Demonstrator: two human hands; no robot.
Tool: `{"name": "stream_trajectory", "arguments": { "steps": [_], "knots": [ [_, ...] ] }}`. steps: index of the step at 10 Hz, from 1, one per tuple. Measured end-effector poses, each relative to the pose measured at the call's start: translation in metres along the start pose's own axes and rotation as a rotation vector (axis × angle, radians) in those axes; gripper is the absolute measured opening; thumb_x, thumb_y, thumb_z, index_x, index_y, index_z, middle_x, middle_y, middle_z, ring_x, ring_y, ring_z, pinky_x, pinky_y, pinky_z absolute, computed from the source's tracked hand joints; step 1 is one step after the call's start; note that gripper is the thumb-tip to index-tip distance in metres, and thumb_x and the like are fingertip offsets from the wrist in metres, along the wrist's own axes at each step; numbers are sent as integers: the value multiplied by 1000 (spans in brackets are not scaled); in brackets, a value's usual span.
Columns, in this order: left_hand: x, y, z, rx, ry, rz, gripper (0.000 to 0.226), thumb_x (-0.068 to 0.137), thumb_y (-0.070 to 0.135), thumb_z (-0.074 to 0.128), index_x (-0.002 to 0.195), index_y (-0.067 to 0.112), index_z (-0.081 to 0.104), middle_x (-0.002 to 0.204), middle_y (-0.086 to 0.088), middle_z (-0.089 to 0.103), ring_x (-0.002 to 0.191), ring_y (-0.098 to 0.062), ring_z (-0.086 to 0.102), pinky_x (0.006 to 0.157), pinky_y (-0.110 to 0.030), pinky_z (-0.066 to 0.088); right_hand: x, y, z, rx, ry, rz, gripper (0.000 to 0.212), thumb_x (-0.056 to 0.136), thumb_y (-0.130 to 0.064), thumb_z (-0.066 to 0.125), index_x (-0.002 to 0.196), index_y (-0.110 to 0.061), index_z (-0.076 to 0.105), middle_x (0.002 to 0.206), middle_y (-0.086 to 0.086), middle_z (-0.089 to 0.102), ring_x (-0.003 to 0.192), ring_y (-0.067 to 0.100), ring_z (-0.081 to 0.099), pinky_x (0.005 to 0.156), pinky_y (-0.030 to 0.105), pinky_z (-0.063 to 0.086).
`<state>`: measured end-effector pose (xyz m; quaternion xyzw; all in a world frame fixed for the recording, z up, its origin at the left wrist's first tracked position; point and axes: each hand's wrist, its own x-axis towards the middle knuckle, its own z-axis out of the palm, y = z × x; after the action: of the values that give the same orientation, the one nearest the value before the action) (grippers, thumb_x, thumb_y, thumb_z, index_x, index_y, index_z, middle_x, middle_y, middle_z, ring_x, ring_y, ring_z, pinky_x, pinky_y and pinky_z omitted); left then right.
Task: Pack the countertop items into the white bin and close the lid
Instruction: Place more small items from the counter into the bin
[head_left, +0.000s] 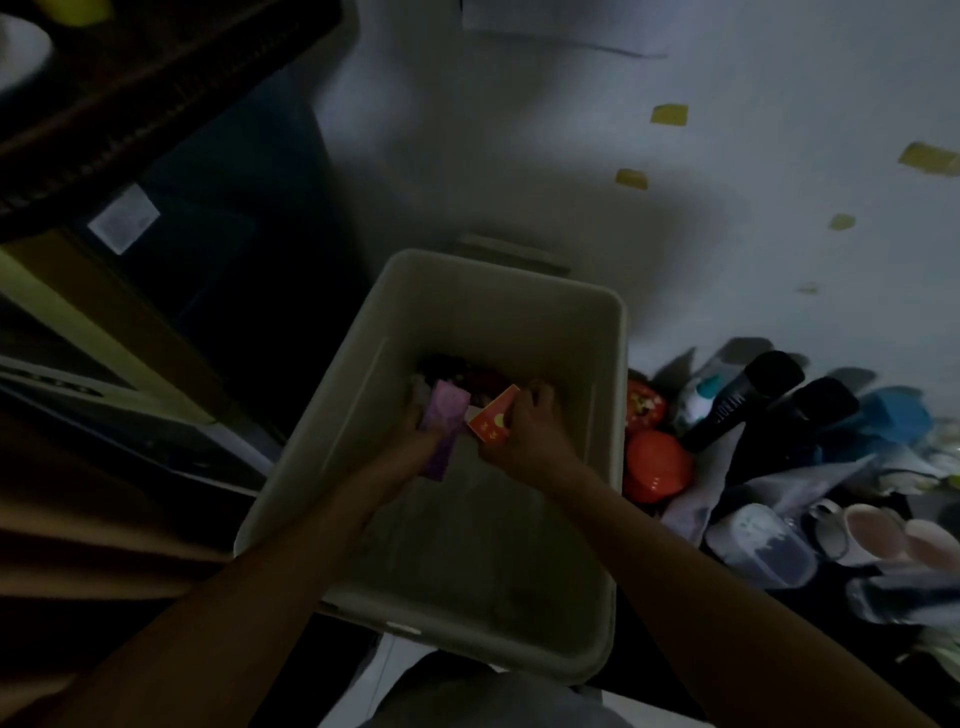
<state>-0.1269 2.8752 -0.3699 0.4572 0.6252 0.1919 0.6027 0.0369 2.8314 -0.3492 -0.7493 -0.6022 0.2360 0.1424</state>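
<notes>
Pretty dim. Bin open on top, both hands down inside. Left hand: fingers wrapped round purple packet. Right hand: fingers pinching red box at its edge, just beside packet. Dark jumble of stuff under them in bin. Right of bin: orange tubs, black bottles, mugs.

The bin around both hands is smooth, matt, off-white plastic. The packet in the left hand looks like thin purple wrapper with a faint sheen. The small box in the right hand is red printed card. Just right of that hand, the orange bowl is glossy plastic. Farther right, the black bottle looks matt, the tub is cloudy clear plastic, and the mug is glazed.
</notes>
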Motion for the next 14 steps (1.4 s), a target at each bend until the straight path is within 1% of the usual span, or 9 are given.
{"name": "stream_trajectory", "arguments": {
  "steps": [1, 2, 3, 5, 8, 10, 12, 13, 14],
  "knots": [
    [10, -13, -2, 102, 36, 33, 39, 95, 9, 52, 134, 9, 50, 128, -14, 59, 105, -31, 62, 81, -31, 50, 3, -1, 20, 14, -5, 33, 74, 67, -45, 76, 124, -8, 47, 153, 21, 13, 141, 43, 18, 107, 41, 37],
    [25, -19, -3, 122, 7, -77, 36, 95, 13, 54, 129, 2, 52, 122, -21, 61, 110, -38, 62, 79, -35, 54, 4, -2, 30, -19, 11, 45, 65, 68, -37, 78, 120, -9, 52, 149, 19, 21, 134, 36, 30, 99, 34, 38],
    [40, -25, -7, 152, 8, -135, 37, 96, 12, 51, 131, 0, 50, 125, -25, 60, 109, -41, 62, 85, -44, 57, 9, -1, 44, -31, -26, 70, 68, 69, -37, 79, 125, -11, 50, 144, 11, 28, 133, 34, 30, 105, 39, 37],
    [65, -42, -1, 140, 144, -160, 35, 98, 18, 52, 127, -2, 53, 126, -23, 59, 110, -39, 61, 89, -43, 53, 25, 7, 74, -162, -149, 48, 65, 74, -42, 73, 127, -13, 50, 151, 7, 27, 136, 37, 25, 104, 42, 31],
    [86, -49, -2, 149, 197, -76, 37, 99, 25, 51, 130, 5, 57, 126, -13, 61, 113, -30, 60, 96, -37, 49, 43, -4, 115, -45, -265, -14, 72, 88, -39, 61, 149, -17, 29, 154, 8, 28, 123, 39, 42, 98, 43, 41],
    [92, -67, -3, 303, 251, -58, 42, 87, 22, 67, 122, 4, 52, 122, -15, 60, 110, -33, 59, 86, -36, 46, 55, -4, 139, -104, -272, -23, 61, 93, -33, 52, 147, -13, 32, 152, 13, 31, 114, 38, 46, 87, 41, 42],
    [93, -74, -4, 379, 268, -26, 35, 89, 20, 63, 117, 6, 47, 119, -13, 59, 107, -30, 59, 82, -32, 44, 59, -1, 151, -82, -270, -13, 62, 95, -26, 52, 150, -13, 26, 155, 15, 23, 119, 41, 44, 89, 43, 44],
    [91, -80, -6, 420, 228, 17, 43, 85, 21, 64, 121, 10, 43, 121, -12, 58, 109, -31, 59, 89, -41, 50, 58, -1, 157, -70, -234, -22, 60, 97, -28, 51, 150, -11, 27, 153, 18, 26, 117, 40, 46, 86, 43, 45],
    [86, -77, -4, 462, 205, 66, 53, 86, 24, 65, 131, 8, 41, 125, -13, 53, 113, -31, 55, 87, -33, 46, 60, 0, 162, -54, -230, -57, 61, 97, -27, 50, 150, -9, 27, 153, 20, 26, 123, 42, 43, 90, 47, 47]
  ]
}}
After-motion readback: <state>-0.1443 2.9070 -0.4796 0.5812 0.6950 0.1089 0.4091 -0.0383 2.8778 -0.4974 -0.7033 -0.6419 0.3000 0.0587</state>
